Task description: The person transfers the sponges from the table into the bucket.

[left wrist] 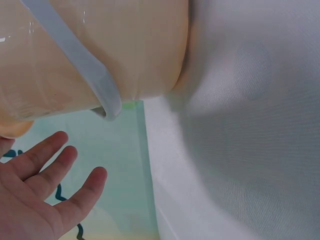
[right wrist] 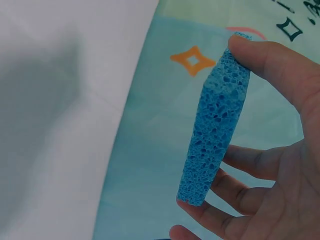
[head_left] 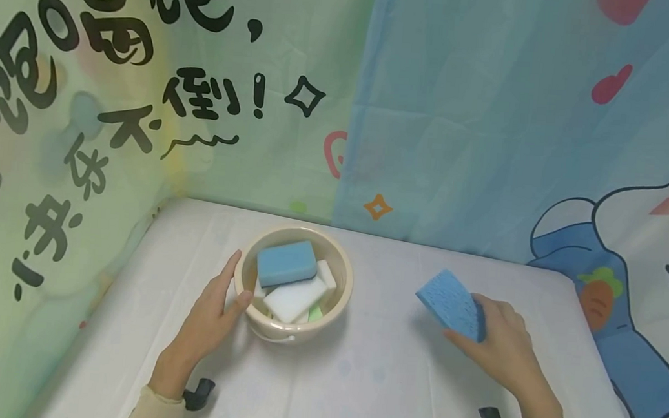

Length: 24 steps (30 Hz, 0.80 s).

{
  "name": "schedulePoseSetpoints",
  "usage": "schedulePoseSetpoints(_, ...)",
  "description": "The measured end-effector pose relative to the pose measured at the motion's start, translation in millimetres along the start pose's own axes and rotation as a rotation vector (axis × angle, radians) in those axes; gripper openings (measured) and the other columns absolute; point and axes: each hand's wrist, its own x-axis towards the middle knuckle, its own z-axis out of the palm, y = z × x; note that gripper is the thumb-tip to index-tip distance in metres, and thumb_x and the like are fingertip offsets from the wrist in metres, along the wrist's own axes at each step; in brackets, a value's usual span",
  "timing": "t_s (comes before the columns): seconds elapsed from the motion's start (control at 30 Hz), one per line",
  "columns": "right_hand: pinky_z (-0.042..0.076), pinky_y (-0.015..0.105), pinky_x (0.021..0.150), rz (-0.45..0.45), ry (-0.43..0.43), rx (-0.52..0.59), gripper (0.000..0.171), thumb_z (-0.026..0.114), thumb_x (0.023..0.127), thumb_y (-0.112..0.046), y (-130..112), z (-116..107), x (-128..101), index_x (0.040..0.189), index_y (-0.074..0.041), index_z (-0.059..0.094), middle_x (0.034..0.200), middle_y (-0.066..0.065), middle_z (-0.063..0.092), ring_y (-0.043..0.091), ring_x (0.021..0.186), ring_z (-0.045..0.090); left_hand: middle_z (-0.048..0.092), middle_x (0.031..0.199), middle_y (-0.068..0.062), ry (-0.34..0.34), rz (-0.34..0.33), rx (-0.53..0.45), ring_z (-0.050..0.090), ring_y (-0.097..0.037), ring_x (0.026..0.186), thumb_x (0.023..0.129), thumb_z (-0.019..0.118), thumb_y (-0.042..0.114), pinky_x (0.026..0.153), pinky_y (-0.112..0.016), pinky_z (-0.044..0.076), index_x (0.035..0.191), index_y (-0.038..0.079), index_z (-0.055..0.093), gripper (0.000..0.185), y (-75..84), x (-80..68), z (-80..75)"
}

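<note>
On the right side of the table (head_left: 369, 380), the right hand (head_left: 505, 350) holds a blue sponge (head_left: 451, 304) up off the white cloth. The fingers and thumb pinch it by its edges, thumb on one end and fingers under the other. In the right wrist view the sponge (right wrist: 216, 125) is thin and flat, full of little holes, and it looks dry and light (easy to squash, I think).

It looks like the sponge has been picked up and is on its way to the bowl (head_left: 293, 282), so this is the carrying step. The next move would need the hand to swing left, get over the open top, and let the fingers loosen so the sponge drops in. There is not much room in there, so it may have to land on top of the others.

The bowl is cream and round, well apart from the held sponge. Inside it lie a smooth blue sponge (head_left: 286, 263), a white one (head_left: 296, 296), and a bit of green (head_left: 315, 312). The left hand (head_left: 210, 320) rests against the bowl's left side, fingers straight and a little apart, steadying it. In the left wrist view the bowl's pale handle (left wrist: 75, 60) hangs down its side.

Behind the table hang cartoon curtains (head_left: 492, 116).
</note>
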Motion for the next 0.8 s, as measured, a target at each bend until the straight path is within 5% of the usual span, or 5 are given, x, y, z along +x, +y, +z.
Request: schedulePoseSetpoints(0.8, 0.04, 0.063, 0.089, -0.301, 0.001, 0.009, 0.088, 0.085, 0.079, -0.041, -78, -20, 27, 0.142, 0.007, 0.046, 0.132, 0.029, 0.051, 0.046, 0.116, 0.047, 0.029, 0.161, -0.011, -0.003, -0.015, 0.008, 0.03, -0.037, 0.144, 0.105, 0.052, 0.038, 0.111, -0.064, 0.027, 0.163, 0.024, 0.014, 0.071, -1.5, 1.5, 0.0)
